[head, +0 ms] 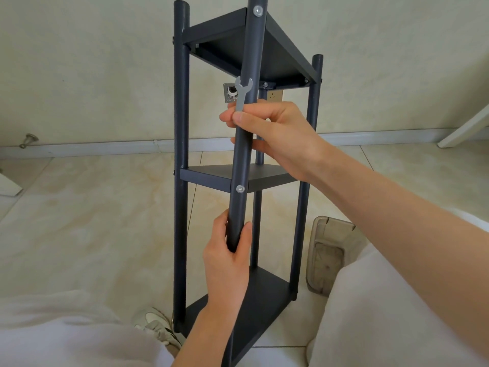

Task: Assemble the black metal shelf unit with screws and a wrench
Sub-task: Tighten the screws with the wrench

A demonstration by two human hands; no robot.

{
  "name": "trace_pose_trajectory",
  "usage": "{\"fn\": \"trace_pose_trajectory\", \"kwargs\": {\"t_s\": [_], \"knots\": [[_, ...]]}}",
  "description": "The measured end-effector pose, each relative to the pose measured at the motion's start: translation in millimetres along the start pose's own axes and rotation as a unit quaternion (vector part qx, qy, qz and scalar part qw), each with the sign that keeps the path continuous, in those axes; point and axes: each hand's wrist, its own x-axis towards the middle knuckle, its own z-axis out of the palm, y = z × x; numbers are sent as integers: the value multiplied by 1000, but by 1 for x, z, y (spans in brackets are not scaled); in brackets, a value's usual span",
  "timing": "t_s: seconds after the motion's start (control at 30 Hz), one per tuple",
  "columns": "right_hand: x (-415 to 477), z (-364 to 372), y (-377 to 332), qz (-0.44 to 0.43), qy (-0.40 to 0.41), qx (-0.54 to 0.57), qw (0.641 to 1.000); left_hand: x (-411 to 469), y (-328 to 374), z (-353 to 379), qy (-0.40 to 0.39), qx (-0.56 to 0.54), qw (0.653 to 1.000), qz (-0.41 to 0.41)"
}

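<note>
Head view: left hand [228, 256] grips near post [239, 168]; right hand [275, 133] clamps wrench [242, 94] against it; that thinly held wrench might slip.

Both hands grip the shelf unit's front pole [244, 144]: left hand [227, 263] below the middle-shelf screw [240, 189], right hand [275, 133] above it, pinching a wrench [242, 94].

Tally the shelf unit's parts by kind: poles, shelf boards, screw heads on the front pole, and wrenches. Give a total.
Poles: 4
Shelf boards: 3
Screw heads on the front pole: 2
Wrench: 1
Total: 10
</note>
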Motion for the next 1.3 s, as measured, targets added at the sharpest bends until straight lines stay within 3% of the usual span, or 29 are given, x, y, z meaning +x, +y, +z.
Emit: {"fn": "trace_pose_trajectory", "kwargs": {"t_s": [0.33,0.53,0.9,1.07,1.3], "knots": [[-7,-4,1,20,-6,-26,999,-6,0,-1,22,15,1000,16],[-22,-8,2,21,26,-98,995,-4,2,5,18,21,999,41],[-58,-9,49,42,87,-170,981,10,8,11,29,-31,999,15],[-67,9,78,76,146,-139,977,19,1,5,39,-40,998,-6],[-72,53,110,136,147,-78,977,31,-13,-13,63,-29,998,-9]]}}
